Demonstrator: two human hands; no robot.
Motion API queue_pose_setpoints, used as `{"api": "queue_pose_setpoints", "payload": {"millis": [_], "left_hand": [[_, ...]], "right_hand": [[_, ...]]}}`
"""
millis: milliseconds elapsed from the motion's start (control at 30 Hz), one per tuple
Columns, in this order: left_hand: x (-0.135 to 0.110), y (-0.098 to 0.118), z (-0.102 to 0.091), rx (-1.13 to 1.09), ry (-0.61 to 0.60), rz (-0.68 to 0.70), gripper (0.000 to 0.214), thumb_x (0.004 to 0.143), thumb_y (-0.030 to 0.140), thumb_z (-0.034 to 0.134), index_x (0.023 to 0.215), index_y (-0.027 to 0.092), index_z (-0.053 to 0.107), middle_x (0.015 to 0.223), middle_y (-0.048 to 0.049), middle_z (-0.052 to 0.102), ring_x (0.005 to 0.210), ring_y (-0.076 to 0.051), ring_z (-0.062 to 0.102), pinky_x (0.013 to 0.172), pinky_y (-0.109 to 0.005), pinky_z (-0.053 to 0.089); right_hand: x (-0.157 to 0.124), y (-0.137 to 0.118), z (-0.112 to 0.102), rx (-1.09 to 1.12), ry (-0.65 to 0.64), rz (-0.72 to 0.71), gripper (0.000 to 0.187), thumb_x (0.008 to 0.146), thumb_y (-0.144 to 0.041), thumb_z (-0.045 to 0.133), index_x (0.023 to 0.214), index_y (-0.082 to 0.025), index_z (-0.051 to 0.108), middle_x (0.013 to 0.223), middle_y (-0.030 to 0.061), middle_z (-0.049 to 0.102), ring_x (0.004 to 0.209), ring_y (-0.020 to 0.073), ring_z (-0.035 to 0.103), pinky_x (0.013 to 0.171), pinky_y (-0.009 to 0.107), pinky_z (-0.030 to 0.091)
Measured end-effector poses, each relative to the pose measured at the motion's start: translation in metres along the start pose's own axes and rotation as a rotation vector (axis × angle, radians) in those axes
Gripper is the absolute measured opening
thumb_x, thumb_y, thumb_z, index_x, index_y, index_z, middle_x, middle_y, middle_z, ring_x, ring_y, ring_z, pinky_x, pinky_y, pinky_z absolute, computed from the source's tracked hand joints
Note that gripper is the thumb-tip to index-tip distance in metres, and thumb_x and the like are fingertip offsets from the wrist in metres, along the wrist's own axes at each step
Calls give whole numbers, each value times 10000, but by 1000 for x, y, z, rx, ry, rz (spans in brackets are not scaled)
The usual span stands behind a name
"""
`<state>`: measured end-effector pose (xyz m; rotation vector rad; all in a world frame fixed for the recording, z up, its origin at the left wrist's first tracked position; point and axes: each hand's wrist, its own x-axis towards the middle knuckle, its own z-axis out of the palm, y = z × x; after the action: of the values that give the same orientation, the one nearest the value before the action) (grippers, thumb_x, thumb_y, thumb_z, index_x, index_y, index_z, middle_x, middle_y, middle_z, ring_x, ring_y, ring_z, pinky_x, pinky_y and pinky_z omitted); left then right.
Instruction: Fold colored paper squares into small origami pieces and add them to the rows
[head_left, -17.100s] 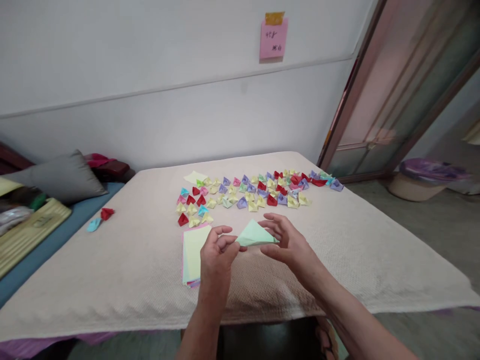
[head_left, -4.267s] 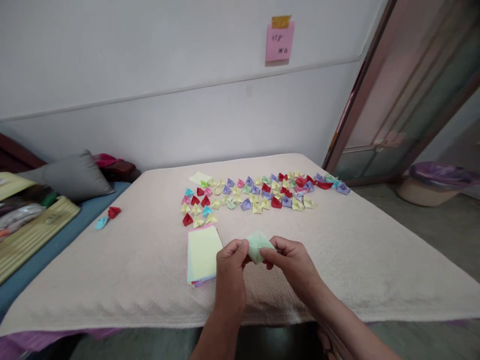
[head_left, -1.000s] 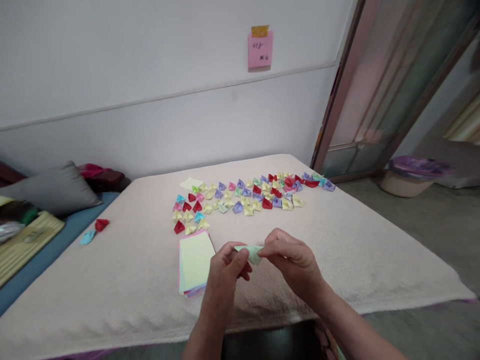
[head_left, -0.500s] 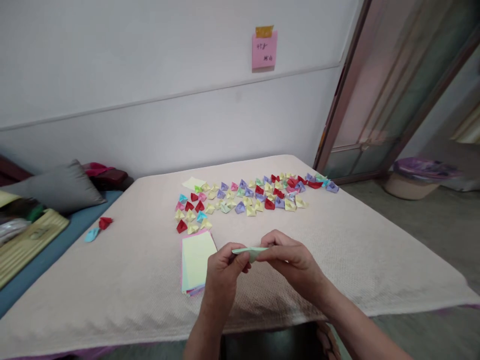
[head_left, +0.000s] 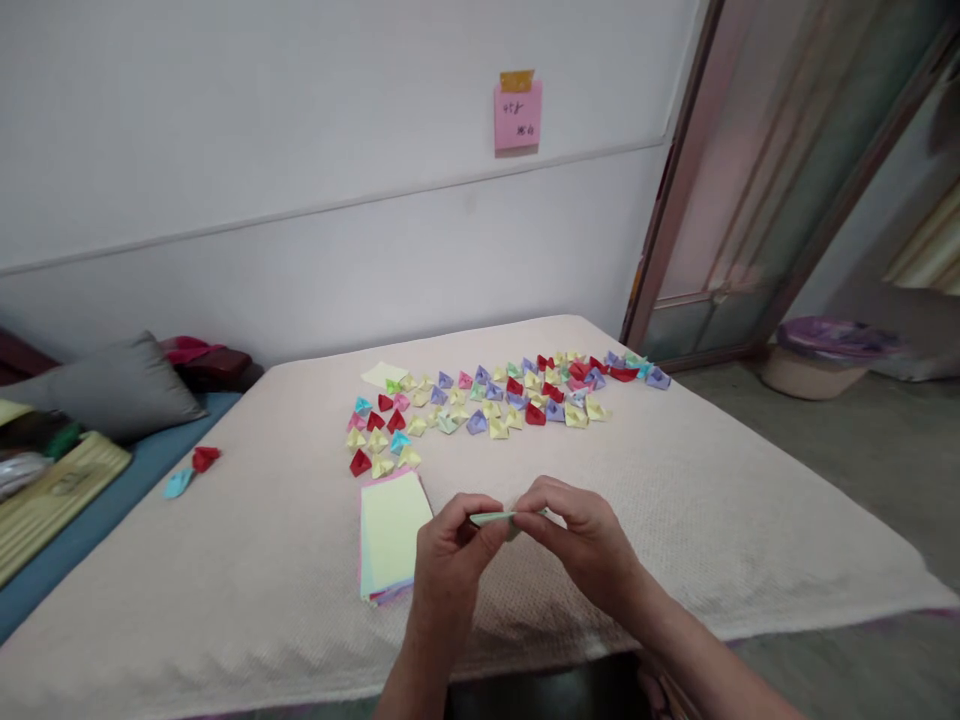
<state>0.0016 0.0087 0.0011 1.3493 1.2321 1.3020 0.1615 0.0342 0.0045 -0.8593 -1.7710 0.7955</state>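
Observation:
Between my two hands is a folded piece of pale green paper (head_left: 491, 518), held above the front part of the table. My left hand (head_left: 459, 545) pinches its left end, thumb below and fingers behind. My right hand (head_left: 574, 525) pinches the other end between thumb and index finger, hiding much of it. Just left of my left hand lies a stack of paper sheets (head_left: 394, 535), pale yellow on top with pink, blue and purple edges showing. Beyond the hands, many small folded paper boats (head_left: 499, 428) stand in rows, in yellow, red, purple, pink, blue and green.
A cream cloth (head_left: 262, 560) covers the table. A red folded paper (head_left: 205, 458) and a light blue one (head_left: 178, 484) lie at the left. A pale yellow sheet (head_left: 385, 373) rests at the back. A grey cushion (head_left: 142, 385) sits left; a lined bin (head_left: 817, 365) stands right.
My right fingers have slid inward along the pale green paper, closer to my left thumb, and cover more of it. The whole view has shifted slightly.

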Motion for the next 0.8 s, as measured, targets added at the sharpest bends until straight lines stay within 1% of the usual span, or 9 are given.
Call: {"api": "queue_pose_setpoints", "payload": {"millis": [100,233,333,433,500,600,700,800], "left_hand": [[0,-1,-2,-5,24,17,133,740,296,700,715,172,660,537,55,447,529,-76,366,501,-198,285],[0,0,-3,-17,33,28,117,738,279,697,702,172,666,563,43,507,539,-84,384,513,-206,296],[0,4,-2,9,42,59,119,730,278,699,687,170,673,589,30,537,560,-96,411,537,-214,317],[-3,13,1,37,70,82,117,722,273,693,677,165,684,597,23,538,569,-105,417,549,-221,325],[-8,22,3,36,113,85,116,713,268,685,673,159,689,590,21,537,561,-108,410,537,-223,318],[-24,39,4,19,162,79,131,695,282,686,678,152,691,528,41,474,522,-99,368,512,-220,290],[-51,57,3,-48,181,53,158,655,302,710,666,150,670,498,54,443,507,-96,370,506,-216,281],[-87,68,2,-160,214,-15,202,616,310,739,625,153,612,473,67,423,483,-88,361,493,-210,269]], "right_hand": [[-1,0,1,1,-7,-18,151,838,-220,619,700,-185,668,662,14,626,641,141,573,611,245,415],[-1,1,2,28,-28,-19,123,828,-222,633,722,-188,687,669,16,644,651,141,584,614,237,425],[0,1,3,32,-19,-27,103,815,-214,645,732,-186,697,669,18,647,650,141,585,611,233,427],[2,-7,3,9,19,-65,111,803,-191,636,703,-182,684,653,16,635,642,145,581,607,239,426],[3,-20,2,-16,40,-99,138,792,-166,618,660,-180,656,627,7,609,622,144,567,597,243,419],[-1,-48,1,-47,79,-131,153,768,-136,593,623,-179,615,605,-3,570,598,141,539,583,247,404],[-19,-79,-1,-44,71,-168,150,747,-127,577,608,-180,592,598,-5,554,592,142,527,577,249,392],[-48,-105,-3,-6,54,-134,155,744,-126,555,602,-184,576,590,-9,539,575,138,514,565,247,386]]}}
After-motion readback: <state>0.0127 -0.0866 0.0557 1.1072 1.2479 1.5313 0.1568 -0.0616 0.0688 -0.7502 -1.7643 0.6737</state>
